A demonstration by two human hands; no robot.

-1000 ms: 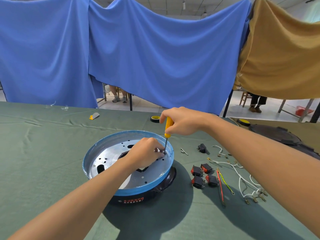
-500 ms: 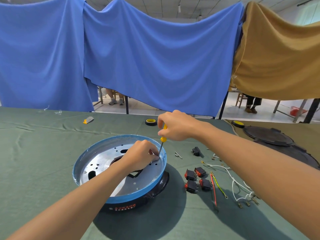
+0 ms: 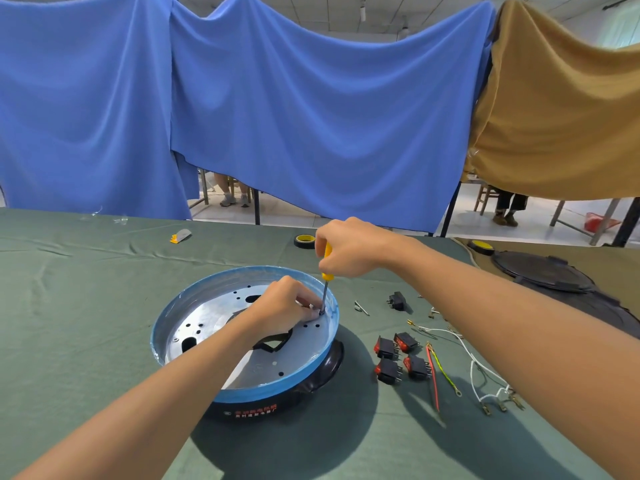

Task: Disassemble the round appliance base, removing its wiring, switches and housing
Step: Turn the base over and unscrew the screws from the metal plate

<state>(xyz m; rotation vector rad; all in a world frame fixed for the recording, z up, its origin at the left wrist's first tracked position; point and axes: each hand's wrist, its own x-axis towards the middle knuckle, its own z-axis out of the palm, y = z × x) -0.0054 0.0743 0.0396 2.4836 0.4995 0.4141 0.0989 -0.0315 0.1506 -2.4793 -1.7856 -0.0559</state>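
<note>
Clamped in the right hand [image 3: 349, 249] is a yellow-handled screwdriver [image 3: 326, 268], held nearly upright with its thin shaft pointing down into the round appliance base [image 3: 242, 337]. Its tip meets the silver metal plate [image 3: 214, 317] close to the far right inner wall, just beside the left hand [image 3: 285, 304]. That hand rests on the plate with fingers curled together around the spot where the tip lands; whether they pinch anything I cannot tell from here.

The base sits on the green cloth-covered table [image 3: 69, 306], slightly tilted, its blue rim [image 3: 173, 308] up and its black housing [image 3: 322, 372] showing below on the near and right sides. To its right lie four red-and-black rocker switches [image 3: 398, 358], then a red wire [image 3: 433, 375], a yellow-green wire [image 3: 445, 374] and white wires [image 3: 474, 372] with metal terminals. A small black plug part [image 3: 396, 301] lies farther back, and a roll of yellow tape [image 3: 304, 240] stands behind the hands.
</note>
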